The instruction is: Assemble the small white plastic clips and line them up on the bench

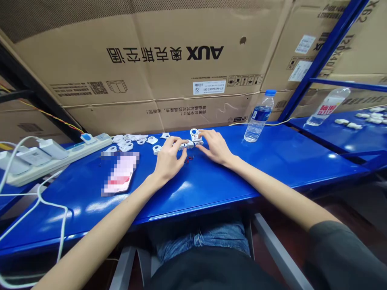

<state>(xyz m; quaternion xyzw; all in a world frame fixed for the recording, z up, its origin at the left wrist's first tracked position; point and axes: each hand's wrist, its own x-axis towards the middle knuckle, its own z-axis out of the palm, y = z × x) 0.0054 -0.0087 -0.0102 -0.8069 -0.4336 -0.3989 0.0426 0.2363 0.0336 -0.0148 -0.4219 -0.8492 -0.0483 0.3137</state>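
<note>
My left hand (169, 159) is over the blue tabletop, thumb and fingers curled around a small white plastic piece (189, 144), which the fingers partly cover. Close by, my right hand (216, 147) pinches a white plastic part with a round ring (195, 135) at its top. The two white pieces sit side by side between my hands; whether they are joined I cannot tell. Just below them lie tiny red bits (189, 160), too small to make out. Another ringed white part (157, 150) rests left of my left hand.
Several white ringed parts (125, 141) lie in a loose group at the back left. A phone (122, 173), a white power strip (75, 155) with chargers and cables are on the left. A water bottle (258, 119) stands at the back right, before a cardboard wall (163, 76).
</note>
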